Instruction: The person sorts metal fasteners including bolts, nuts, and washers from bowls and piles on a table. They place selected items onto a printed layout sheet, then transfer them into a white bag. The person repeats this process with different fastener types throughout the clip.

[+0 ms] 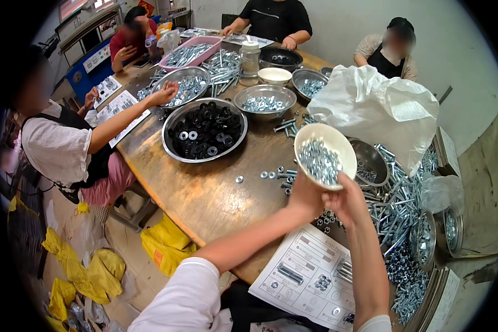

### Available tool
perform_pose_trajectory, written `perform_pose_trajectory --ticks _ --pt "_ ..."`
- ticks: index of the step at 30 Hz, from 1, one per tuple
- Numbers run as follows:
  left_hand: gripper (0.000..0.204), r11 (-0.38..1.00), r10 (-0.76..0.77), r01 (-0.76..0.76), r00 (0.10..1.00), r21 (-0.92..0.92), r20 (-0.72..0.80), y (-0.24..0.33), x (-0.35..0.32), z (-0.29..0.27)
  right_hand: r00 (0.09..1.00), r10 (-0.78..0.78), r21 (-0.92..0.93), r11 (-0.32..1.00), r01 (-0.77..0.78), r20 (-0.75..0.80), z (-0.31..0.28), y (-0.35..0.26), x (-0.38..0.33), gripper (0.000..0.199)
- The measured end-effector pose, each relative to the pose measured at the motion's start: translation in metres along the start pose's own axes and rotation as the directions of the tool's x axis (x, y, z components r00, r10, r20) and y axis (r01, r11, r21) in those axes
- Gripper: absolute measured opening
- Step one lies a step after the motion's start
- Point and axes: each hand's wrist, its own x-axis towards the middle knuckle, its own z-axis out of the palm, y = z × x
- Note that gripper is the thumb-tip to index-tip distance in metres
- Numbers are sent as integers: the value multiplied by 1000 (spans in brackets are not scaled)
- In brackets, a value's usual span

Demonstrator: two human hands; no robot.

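Observation:
Above the right side of the table, a white bowl (346, 148) tilts toward me, with many small shiny metal fasteners (318, 159) in it. My left hand (306, 195) holds it from below on the near left side, its fingers mostly hidden behind the bowl. My right hand (344, 200) grips the near rim, thumb up against the side. Under my forearms lies a printed sheet (310, 276) with fastener pictures and several loose bolts on it. Just beyond the bowl, at its right, stands a metal bowl (373, 157) of small parts.
Loose bolts (395, 213) and nuts heap along the right. A white plastic sack (376, 102) stands behind them. Metal basins hold black washers (205, 130) and silver parts (263, 103); a pink tray (210, 48) holds bolts. A co-worker's arm (124, 124) reaches in from the left.

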Motion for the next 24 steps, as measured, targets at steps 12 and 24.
perform_pose_trajectory --ticks 12,24 --pt "63 970 -85 9 948 242 305 -34 -60 -42 979 203 -83 976 -203 -1 24 59 150 42" --pt "37 869 -129 237 956 434 -263 -199 145 -163 978 -86 -507 861 -24 -192 51 35 69 63"
